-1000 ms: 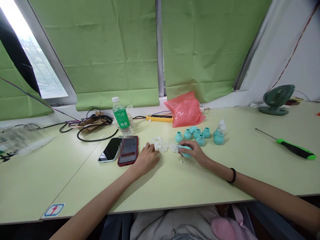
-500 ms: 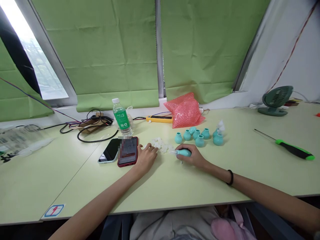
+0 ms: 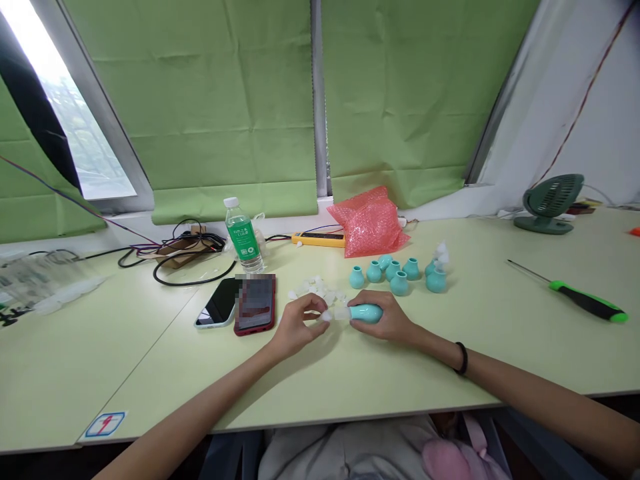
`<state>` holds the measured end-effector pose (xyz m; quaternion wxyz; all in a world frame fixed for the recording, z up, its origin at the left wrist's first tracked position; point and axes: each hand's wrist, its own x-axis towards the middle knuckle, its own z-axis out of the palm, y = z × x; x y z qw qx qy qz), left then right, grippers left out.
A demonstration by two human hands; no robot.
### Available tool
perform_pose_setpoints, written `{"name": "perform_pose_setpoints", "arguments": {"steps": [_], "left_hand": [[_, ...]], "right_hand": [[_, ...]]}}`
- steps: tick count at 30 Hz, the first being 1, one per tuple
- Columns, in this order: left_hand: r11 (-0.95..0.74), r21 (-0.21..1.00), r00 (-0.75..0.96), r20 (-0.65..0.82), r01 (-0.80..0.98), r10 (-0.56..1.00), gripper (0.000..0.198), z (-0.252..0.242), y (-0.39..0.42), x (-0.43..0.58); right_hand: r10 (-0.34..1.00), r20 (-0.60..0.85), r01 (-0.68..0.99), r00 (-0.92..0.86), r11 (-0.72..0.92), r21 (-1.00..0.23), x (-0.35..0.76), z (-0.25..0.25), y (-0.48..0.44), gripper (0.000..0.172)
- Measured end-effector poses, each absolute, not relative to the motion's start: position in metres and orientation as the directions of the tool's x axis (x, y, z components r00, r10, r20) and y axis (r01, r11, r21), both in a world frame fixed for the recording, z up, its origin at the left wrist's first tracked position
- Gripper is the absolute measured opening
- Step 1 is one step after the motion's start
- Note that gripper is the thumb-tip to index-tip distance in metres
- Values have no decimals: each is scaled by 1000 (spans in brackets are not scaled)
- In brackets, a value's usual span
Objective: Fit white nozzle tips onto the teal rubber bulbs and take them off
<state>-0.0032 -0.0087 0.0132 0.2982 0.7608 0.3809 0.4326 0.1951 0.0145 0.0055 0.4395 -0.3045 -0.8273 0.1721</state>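
My right hand (image 3: 387, 317) is closed round a turquoise rubber bulb (image 3: 366, 313), which lies sideways with a clear nozzle (image 3: 343, 313) pointing left. Between the thumb and fingertips of my left hand (image 3: 300, 323) is a small whitish translucent tip (image 3: 327, 315), close to the end of that nozzle; I cannot tell whether the two touch. Behind my hands lies a loose pile of similar translucent pieces (image 3: 317, 289). Several more turquoise bulbs (image 3: 399, 283) stand behind my right hand, open necks up. At their right end, whitish pieces (image 3: 442, 253) stick up from the bulbs.
Left of my left hand lie a red-cased phone (image 3: 255, 313) and a second phone (image 3: 217, 305). A water bottle (image 3: 243, 237), a yellow tool (image 3: 319, 239) and a pink bubble-wrap bag (image 3: 373, 223) are behind. To the right are a screwdriver (image 3: 590, 301) and a small green fan (image 3: 549, 203).
My left hand has lifted from the pile with a small translucent tip and moved toward the nozzle. My right hand still holds the bulb, now turned more level.
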Motion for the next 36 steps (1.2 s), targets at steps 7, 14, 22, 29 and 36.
{"name": "perform_pose_setpoints", "arguments": {"steps": [7, 14, 22, 29, 36], "left_hand": [[-290, 951, 320, 243, 107, 915, 27, 9, -3, -5], [-129, 986, 363, 83, 105, 928, 37, 7, 1, -9], [-161, 979, 430, 92, 126, 898, 28, 17, -6, -9], [-189, 972, 425, 114, 140, 898, 24, 14, -7, -9], [-219, 957, 427, 120, 190, 896, 24, 11, -6, -11]], "right_hand": [[640, 626, 350, -446, 768, -536, 195, 3, 14, 21], [639, 631, 378, -440, 769, -515, 195, -1, 10, 21], [655, 617, 330, -436, 754, -568, 193, -1, 5, 24], [658, 619, 305, -429, 751, -586, 191, 1, 3, 23], [682, 568, 281, -461, 719, -636, 193, 0, 6, 23]]}}
